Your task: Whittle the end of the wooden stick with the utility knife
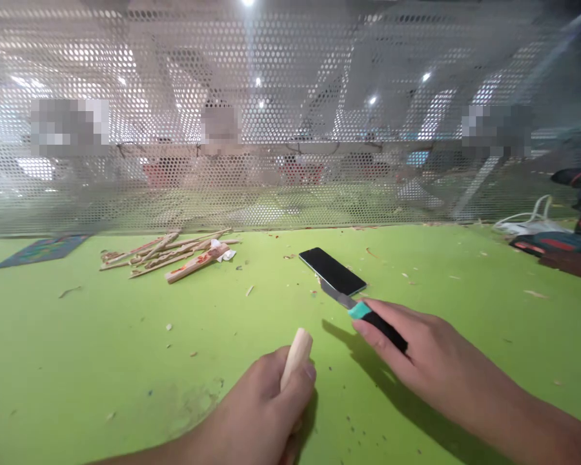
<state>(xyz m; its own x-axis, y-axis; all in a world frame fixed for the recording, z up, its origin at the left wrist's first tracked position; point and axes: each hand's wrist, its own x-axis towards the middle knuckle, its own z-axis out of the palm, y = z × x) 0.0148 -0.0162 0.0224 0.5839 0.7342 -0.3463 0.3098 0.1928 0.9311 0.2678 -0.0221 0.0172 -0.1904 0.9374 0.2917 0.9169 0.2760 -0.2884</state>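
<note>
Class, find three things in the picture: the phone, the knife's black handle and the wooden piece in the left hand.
Phone [333, 271]: head view, dark screen.
Black handle [388, 332]: head view, middle.
Wooden piece [297, 356]: head view, exposed end.

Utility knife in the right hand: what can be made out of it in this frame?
The utility knife has a black handle with a teal section at the front and a grey, metallic-looking blade. The right hand grips the handle above the green tabletop. The blade points up and to the left in the view, its tip beside the phone's near edge; contact cannot be told.
</note>
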